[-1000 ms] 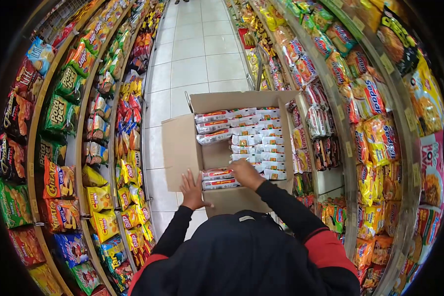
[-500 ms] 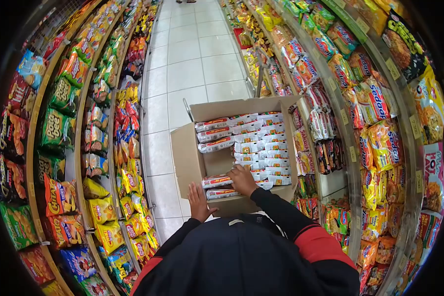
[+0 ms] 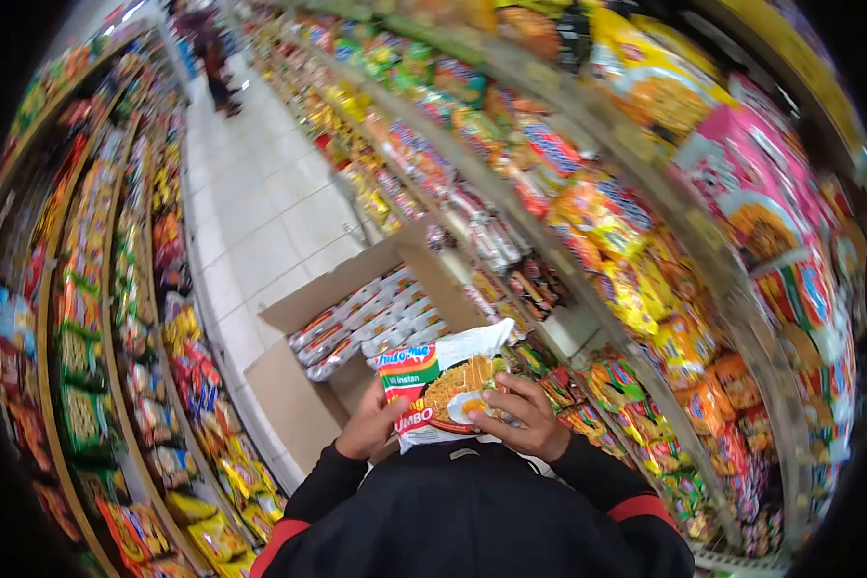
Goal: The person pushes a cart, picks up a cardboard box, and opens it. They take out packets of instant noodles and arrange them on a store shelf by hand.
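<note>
A white noodle packet [image 3: 443, 385] with a red and green label and a picture of noodles and egg is held up near my chest. My left hand [image 3: 371, 422] grips its left edge. At its right side, my right hand [image 3: 522, 416] holds the edge with fingers over the front. Behind and below the packet stands an open cardboard box [image 3: 294, 400], its flaps spread. White packets [image 3: 364, 318] lie in rows inside the box; the packet and my hands hide its near part.
Shelves of snack bags [image 3: 82, 356] line the left side. Noodle packets fill the shelves [image 3: 588, 116] on the right, close to my right arm. The tiled aisle floor [image 3: 246, 183] runs away from me. A person [image 3: 207, 53] stands at its far end.
A packet is now lifted out in front of me between both hands, which have left the box. The view has swung to the right, and the far person shows more fully.
</note>
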Demonstrator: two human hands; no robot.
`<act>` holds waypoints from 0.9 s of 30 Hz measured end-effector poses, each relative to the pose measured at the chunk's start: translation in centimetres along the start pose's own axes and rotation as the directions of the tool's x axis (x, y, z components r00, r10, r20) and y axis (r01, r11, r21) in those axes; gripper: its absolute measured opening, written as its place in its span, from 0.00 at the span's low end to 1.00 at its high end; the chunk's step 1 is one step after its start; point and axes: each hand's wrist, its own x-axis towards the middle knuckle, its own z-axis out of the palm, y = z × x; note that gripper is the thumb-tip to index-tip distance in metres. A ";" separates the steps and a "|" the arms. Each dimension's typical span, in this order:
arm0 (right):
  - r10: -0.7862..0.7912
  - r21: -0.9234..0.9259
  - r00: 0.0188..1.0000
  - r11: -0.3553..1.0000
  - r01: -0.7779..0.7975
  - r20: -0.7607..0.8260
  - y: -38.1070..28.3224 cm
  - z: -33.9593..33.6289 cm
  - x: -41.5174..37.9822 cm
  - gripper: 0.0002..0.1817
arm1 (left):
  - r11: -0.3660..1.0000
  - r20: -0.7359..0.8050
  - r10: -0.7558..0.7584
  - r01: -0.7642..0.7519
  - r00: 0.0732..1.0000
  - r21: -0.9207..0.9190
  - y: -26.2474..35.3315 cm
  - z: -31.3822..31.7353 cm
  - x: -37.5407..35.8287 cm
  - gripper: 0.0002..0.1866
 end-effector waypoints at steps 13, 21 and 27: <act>0.719 0.350 0.646 0.692 -0.632 -0.256 -9.9 -27.4 -2.3 0.27 | 0.958 0.788 -0.010 -0.220 0.615 0.184 3.0 26.3 7.8 0.52; 0.757 0.472 0.456 0.650 -0.596 -0.468 -8.1 -42.1 1.1 0.25 | 0.677 0.817 0.343 -0.725 0.464 0.127 8.7 38.2 10.6 0.38; 0.678 0.233 0.427 0.657 -0.717 -0.599 1.6 -45.0 3.7 0.15 | 0.044 0.897 0.363 -0.966 0.253 0.254 10.9 45.1 14.6 0.22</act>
